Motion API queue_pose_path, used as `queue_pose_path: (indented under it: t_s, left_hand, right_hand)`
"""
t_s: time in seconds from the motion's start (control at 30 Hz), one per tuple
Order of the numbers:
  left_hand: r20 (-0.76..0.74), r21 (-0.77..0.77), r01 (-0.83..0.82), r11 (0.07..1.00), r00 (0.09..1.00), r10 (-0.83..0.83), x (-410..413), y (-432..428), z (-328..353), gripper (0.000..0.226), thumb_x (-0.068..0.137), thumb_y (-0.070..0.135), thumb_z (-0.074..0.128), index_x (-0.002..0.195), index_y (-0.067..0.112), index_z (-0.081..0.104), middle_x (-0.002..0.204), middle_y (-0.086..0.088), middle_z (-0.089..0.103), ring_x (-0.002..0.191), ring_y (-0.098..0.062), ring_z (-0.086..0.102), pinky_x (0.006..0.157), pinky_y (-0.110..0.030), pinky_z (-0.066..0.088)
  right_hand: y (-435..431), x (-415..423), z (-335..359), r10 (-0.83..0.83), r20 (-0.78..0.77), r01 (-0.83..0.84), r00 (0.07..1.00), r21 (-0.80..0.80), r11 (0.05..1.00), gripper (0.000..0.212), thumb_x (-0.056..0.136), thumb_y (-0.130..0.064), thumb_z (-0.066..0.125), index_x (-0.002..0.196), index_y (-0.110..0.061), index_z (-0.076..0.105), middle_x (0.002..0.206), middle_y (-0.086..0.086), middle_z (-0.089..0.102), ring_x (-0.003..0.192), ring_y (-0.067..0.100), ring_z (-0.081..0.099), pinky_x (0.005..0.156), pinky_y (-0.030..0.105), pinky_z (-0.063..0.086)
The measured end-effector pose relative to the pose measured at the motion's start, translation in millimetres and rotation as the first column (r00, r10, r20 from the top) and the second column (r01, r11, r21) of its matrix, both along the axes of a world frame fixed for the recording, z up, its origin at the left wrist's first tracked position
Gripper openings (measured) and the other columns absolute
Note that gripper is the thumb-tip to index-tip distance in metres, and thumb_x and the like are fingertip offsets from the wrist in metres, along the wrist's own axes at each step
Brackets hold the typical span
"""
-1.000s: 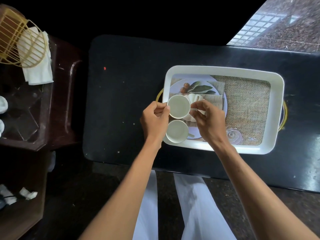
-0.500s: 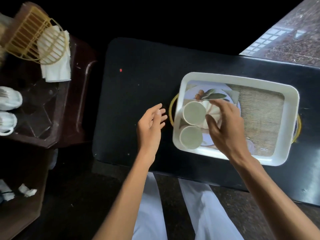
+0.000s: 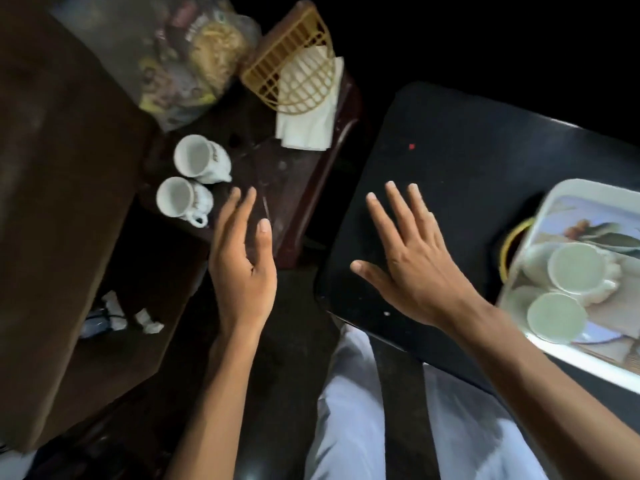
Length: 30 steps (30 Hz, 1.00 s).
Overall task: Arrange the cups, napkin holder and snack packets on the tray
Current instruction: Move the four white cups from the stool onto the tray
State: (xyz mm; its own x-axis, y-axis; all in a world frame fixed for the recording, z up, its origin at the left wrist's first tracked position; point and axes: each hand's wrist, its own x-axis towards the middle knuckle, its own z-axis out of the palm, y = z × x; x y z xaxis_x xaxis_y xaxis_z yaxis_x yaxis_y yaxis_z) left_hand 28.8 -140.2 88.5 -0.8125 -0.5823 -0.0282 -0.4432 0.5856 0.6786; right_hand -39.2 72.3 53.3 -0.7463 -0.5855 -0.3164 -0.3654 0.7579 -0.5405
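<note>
Two white ceramic cups [image 3: 194, 180] stand side by side on the dark wooden side table [image 3: 294, 174] at left, just beyond the empty, spread-fingered left hand [image 3: 242, 271]; they look stiff, glazed, slippery and breakable, best pinched at rim or handle. The right hand [image 3: 412, 265], also bare with fingers apart, hovers over the black table [image 3: 467, 150], where the white tray [image 3: 554, 202] at right already carries two cups. Farther off lie the yellow napkin holder [image 3: 294, 67] and light, crinkly snack packets [image 3: 194, 64], in a dim room.
</note>
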Motion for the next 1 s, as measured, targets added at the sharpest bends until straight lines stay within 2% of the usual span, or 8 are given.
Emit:
queue_pose_path:
  t_s: [0.07,0.27,0.43,0.53,0.63,0.7,0.8,1.0]
  left_hand:
    - [-0.003,-0.073,0.011,0.997,1.000,-0.011,-0.4,-35.3,4.3,0.040,0.105,0.015,0.052,0.145,0.008,0.054,0.159,-0.010,0.043,0.150,-0.018,0.037,0.111,-0.005,0.029]
    - [0.041,-0.130,-0.096,0.987,0.994,0.102,-0.9,-127.3,-0.4,0.042,0.107,0.022,0.049,0.148,0.013,0.051,0.161,-0.009,0.042,0.150,-0.018,0.035,0.117,-0.007,0.020]
    - [0.085,0.074,-0.145,0.987,0.987,0.139,-2.7,-174.8,-18.8,0.042,0.107,0.025,0.048,0.149,0.016,0.050,0.157,-0.003,0.047,0.147,-0.012,0.042,0.120,-0.041,0.038]
    - [0.073,0.153,-0.170,0.973,0.984,0.161,-3.5,-185.6,-25.3,0.039,0.107,0.022,0.049,0.144,0.014,0.056,0.149,-0.003,0.057,0.138,-0.011,0.052,0.107,-0.019,0.047]
    - [0.081,0.198,-0.189,0.962,0.981,0.177,-1.9,-188.5,-31.8,0.036,0.106,0.023,0.051,0.140,0.015,0.061,0.141,-0.002,0.064,0.131,-0.009,0.058,0.091,0.001,0.043]
    - [0.086,0.254,-0.223,0.941,0.974,0.208,-1.5,-188.6,-36.9,0.034,0.106,0.024,0.051,0.137,0.015,0.063,0.136,0.000,0.067,0.128,-0.010,0.061,0.099,-0.009,0.048]
    - [0.088,0.345,-0.258,0.902,0.966,0.242,-0.9,-186.6,-43.2,0.030,0.106,0.023,0.050,0.131,0.018,0.067,0.128,0.002,0.072,0.123,-0.010,0.065,0.106,-0.038,0.054]
    - [0.073,0.404,-0.322,0.856,0.944,0.321,1.0,-183.7,-49.5,0.026,0.105,0.021,0.052,0.123,0.021,0.071,0.118,0.007,0.074,0.116,-0.009,0.069,0.101,-0.045,0.057]
  right_hand:
    - [-38.7,0.5,0.6,0.075,-0.014,-0.075,0.997,-0.001,0.997,0.086,0.095,-0.066,0.034,0.160,-0.025,-0.003,0.169,0.005,-0.011,0.153,0.029,-0.020,0.123,0.058,0.011]
    - [-142.6,5.7,1.4,0.217,-0.074,-0.218,0.973,-0.004,0.976,0.085,0.097,-0.062,0.043,0.161,-0.023,0.003,0.169,0.007,-0.009,0.154,0.032,-0.017,0.123,0.059,0.011]
    - [-201.8,16.8,-1.8,0.302,-0.133,-0.303,0.944,0.017,0.953,0.084,0.097,-0.059,0.047,0.161,-0.020,0.009,0.169,0.010,-0.001,0.155,0.034,-0.007,0.121,0.059,0.018]
    - [-223.9,24.9,-4.5,0.297,-0.108,-0.297,0.949,0.020,0.955,0.084,0.096,-0.055,0.052,0.161,-0.018,0.013,0.168,0.011,0.009,0.155,0.035,0.003,0.122,0.056,0.020]
    - [-237.0,30.0,-3.7,0.208,-0.087,-0.212,0.974,-0.042,0.976,0.076,0.095,-0.046,0.060,0.156,-0.014,0.029,0.157,0.012,0.035,0.144,0.035,0.031,0.113,0.051,0.038]
    - [-243.6,31.3,-4.2,0.101,-0.057,-0.107,0.993,-0.122,0.987,0.065,0.095,-0.038,0.062,0.149,-0.010,0.039,0.145,0.008,0.047,0.132,0.031,0.042,0.101,0.046,0.048]
    - [-252.2,31.8,-6.6,-0.054,0.072,0.067,0.996,-0.194,0.979,0.056,0.095,-0.033,0.063,0.143,-0.010,0.043,0.138,0.005,0.051,0.122,0.027,0.046,0.096,0.043,0.049]
    - [-265.0,28.5,-15.0,-0.116,0.209,0.170,0.971,-0.263,0.950,0.037,0.097,-0.026,0.062,0.129,-0.009,0.051,0.125,0.007,0.053,0.112,0.025,0.050,0.091,0.035,0.047]
